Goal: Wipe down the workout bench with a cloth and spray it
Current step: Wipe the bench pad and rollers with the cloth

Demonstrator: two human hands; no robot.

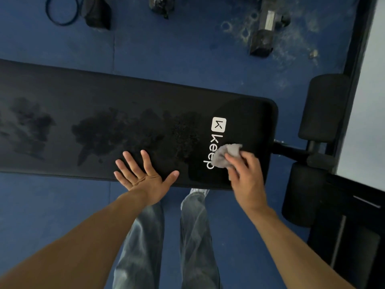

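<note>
Right hand (245, 174) presses crumpled grey cloth (227, 155) onto matte black bench (125, 101).

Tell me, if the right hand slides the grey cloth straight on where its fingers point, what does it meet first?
The right hand with the crumpled grey cloth points up-left along the black padded bench. It would probably cross the white "keep" logo first.

Blue matted floor (166, 59), scuffed whitish near dumbbells (263, 38); pale wall (366, 101) at right.
</note>
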